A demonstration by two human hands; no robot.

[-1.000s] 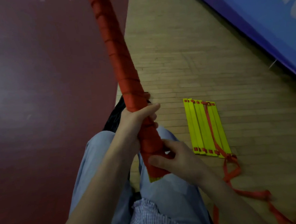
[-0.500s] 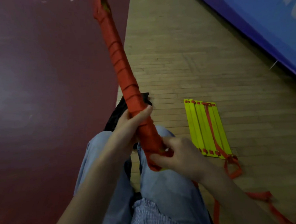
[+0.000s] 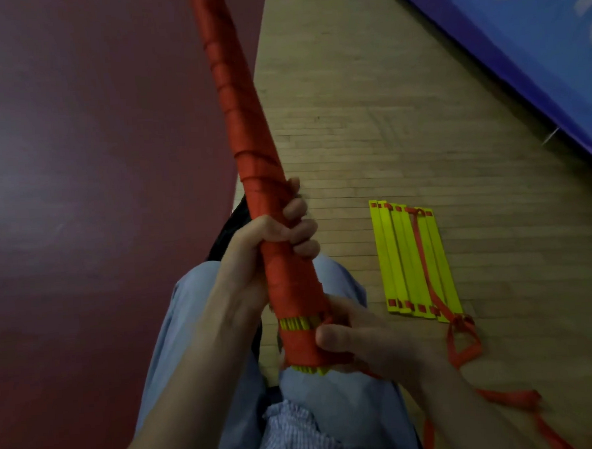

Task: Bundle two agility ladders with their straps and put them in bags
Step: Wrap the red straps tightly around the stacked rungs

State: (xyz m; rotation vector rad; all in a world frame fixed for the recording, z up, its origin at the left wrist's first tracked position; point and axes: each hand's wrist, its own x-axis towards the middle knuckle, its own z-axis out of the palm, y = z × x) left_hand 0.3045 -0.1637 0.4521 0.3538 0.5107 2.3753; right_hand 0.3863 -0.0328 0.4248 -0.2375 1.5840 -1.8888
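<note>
dark red floor (image 3: 80, 201) fills the left, wooden floor (image 3: 368, 117) runs up the middle, and a blue panel (image 3: 518, 41) slants across the far right. near the camera are the person's knees in pale blue trousers (image 3: 331, 404). rising from the lap and leaning far-left is the first ladder bundle (image 3: 245, 134), wound top to bottom in red strap, its top out of view. yellow rung ends (image 3: 298, 323) peek out near its lower end. on the wood to the right lies the second ladder (image 3: 415, 262), yellow rungs stacked flat, with its loose strap (image 3: 464, 346) trailing near-right. left hand (image 3: 265, 246) has its fingers curled round the bundle's lower part. right hand (image 3: 369, 344) grips the bottom end, thumb across the strap. a black bag (image 3: 226, 228) shows behind the left knee.
</note>
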